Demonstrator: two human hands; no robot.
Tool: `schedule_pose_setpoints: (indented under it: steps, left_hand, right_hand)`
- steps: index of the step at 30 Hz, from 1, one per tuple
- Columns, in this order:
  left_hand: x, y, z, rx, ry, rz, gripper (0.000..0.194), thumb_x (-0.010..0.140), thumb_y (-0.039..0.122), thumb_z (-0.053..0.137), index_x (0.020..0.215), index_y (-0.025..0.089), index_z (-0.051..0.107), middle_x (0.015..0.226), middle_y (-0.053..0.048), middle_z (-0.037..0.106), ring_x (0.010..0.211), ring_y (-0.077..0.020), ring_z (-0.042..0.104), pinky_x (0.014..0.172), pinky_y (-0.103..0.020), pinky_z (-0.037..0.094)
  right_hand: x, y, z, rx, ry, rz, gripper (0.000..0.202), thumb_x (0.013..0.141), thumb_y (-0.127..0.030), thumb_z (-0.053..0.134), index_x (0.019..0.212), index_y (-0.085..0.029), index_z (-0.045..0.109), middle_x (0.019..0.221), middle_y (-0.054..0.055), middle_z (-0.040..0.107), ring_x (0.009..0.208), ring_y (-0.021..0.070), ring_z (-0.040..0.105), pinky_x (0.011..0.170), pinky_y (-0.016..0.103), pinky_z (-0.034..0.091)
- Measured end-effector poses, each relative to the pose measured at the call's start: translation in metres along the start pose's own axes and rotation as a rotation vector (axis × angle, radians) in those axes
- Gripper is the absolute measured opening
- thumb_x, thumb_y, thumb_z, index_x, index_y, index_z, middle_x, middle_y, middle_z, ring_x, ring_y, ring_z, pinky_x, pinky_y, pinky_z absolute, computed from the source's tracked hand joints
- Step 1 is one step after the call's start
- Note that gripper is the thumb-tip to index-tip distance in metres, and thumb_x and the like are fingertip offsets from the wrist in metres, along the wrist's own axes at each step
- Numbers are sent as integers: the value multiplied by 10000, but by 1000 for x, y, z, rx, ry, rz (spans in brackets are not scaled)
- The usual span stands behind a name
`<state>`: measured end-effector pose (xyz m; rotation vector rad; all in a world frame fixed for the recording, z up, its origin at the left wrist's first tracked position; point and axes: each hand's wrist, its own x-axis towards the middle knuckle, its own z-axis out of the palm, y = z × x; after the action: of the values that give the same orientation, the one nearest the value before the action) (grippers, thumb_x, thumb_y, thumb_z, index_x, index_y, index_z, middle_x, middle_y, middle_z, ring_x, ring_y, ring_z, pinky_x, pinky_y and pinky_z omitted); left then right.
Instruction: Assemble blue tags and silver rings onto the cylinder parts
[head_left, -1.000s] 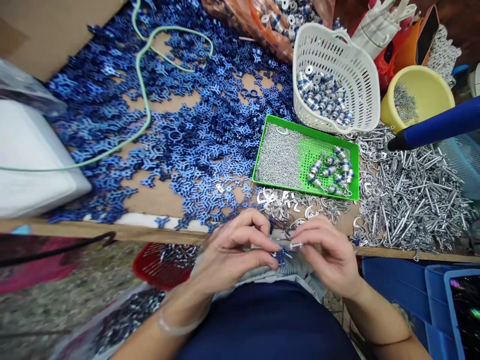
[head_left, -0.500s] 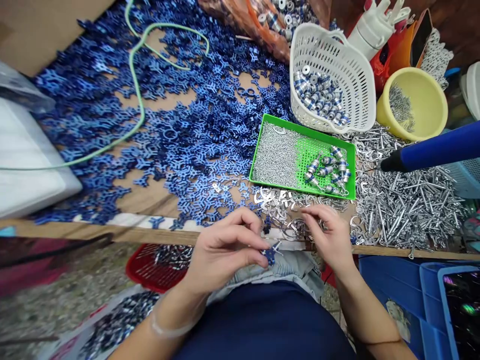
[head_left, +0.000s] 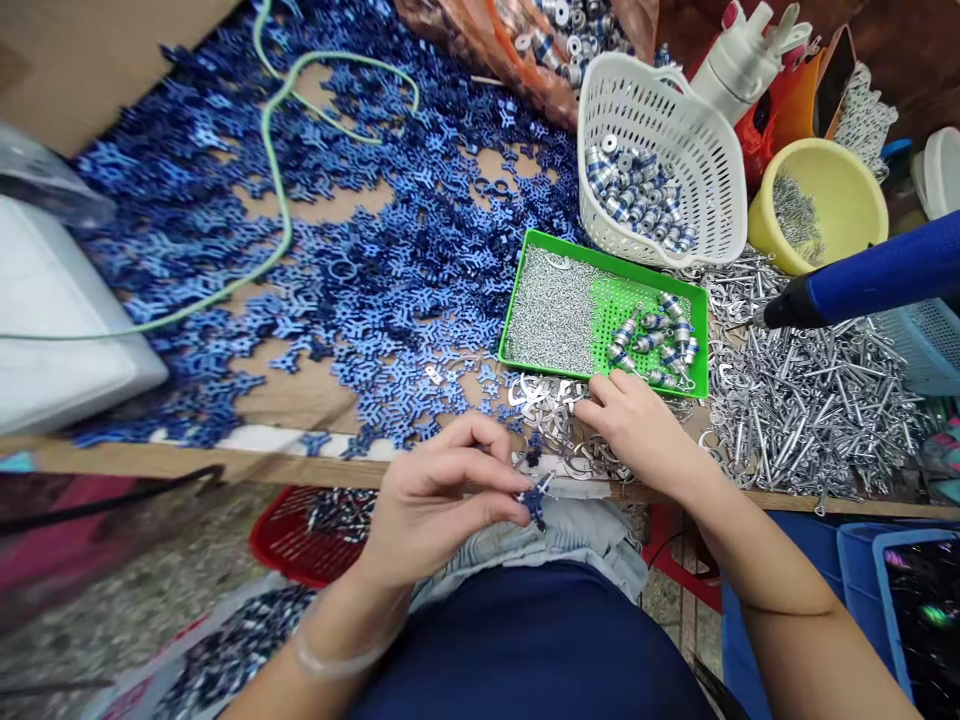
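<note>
Near the table's front edge, my left hand [head_left: 457, 495] pinches a small blue three-armed metal piece [head_left: 534, 500] between thumb and fingers. Thin silver parts stick out of that piece. My right hand [head_left: 630, 425] is over a heap of silver curved clips [head_left: 546, 408], against the front rim of the green tray [head_left: 504, 350]. Its fingers are bent and drawn together, and whatever is between the tips is hidden. In the tray's left part lie tiny silver pins [head_left: 555, 310]; several silver-and-blue cylindrical assemblies [head_left: 651, 342] with wire loops lie on its right.
Loose blue three-armed pieces [head_left: 420, 260] cover the table's left, crossed by a pale green cord [head_left: 279, 190]. A white basket [head_left: 712, 165] and yellow bowl [head_left: 847, 200] stand behind. Silver rods [head_left: 810, 410] are heaped right, under a blue tool [head_left: 862, 280] with a black tip.
My right hand has moved up and slightly left, from above the clips to the tray's front rim. My left hand keeps its pinch on the blue piece, shifted slightly left.
</note>
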<state>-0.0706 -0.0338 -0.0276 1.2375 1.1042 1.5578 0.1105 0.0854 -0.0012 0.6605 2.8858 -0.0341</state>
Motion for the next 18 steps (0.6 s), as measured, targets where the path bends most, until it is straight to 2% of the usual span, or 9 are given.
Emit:
schedule_pose_setpoints:
  steps: [2, 4, 7, 9, 11, 13, 18]
  left_hand:
    - [1, 0, 1, 10, -6, 8, 128, 671, 184, 753, 787, 226, 719, 716, -5, 543, 644, -112, 534, 535, -223, 451]
    - [1, 1, 2, 32, 2, 17, 117, 670, 196, 755, 777, 221, 717, 713, -4, 540, 637, -110, 533, 528, -222, 447]
    - [0, 0, 5, 68, 43, 36, 121, 669, 212, 756, 781, 219, 709, 719, 0, 533, 631, -105, 526, 523, -221, 438]
    - [-1, -1, 6, 96, 71, 56, 132, 671, 204, 755, 792, 220, 705, 726, 2, 534, 641, -105, 525, 540, -223, 437]
    - [-2, -2, 6, 120, 77, 72, 146, 676, 185, 751, 808, 225, 703, 732, 3, 538, 660, -107, 526, 568, -230, 440]
    - [-2, -4, 5, 131, 69, 74, 159, 682, 171, 746, 824, 231, 705, 739, 1, 541, 671, -112, 528, 584, -236, 444]
    - [-2, -3, 3, 133, 93, 54, 140, 678, 192, 750, 805, 237, 713, 730, -1, 551, 660, -113, 530, 551, -227, 443]
  right_hand:
    - [1, 1, -1, -10, 14, -21, 122, 837, -104, 523, 757, -179, 576, 782, 52, 544, 735, 180, 446, 649, 305, 339]
    - [-1, 0, -2, 83, 94, -38, 150, 852, -108, 497, 744, -179, 574, 781, 49, 566, 724, 172, 464, 637, 298, 359]
    - [-8, -4, -3, 383, 380, 57, 120, 881, -150, 477, 819, -193, 570, 821, 28, 609, 779, 151, 519, 697, 276, 414]
    - [-13, -5, -1, 492, 500, 161, 85, 879, -163, 493, 860, -203, 565, 843, 15, 622, 825, 146, 530, 748, 274, 425]
    - [-16, -5, 3, 454, 470, 209, 96, 865, -143, 506, 859, -205, 579, 845, 16, 623, 823, 157, 511, 738, 280, 418]
    - [-18, -4, 8, 344, 370, 205, 141, 857, -108, 496, 861, -196, 605, 842, 31, 618, 799, 169, 481, 701, 284, 400]
    - [-13, -2, 11, 63, 146, 65, 141, 838, -108, 523, 836, -194, 635, 812, 51, 584, 753, 187, 438, 652, 311, 334]
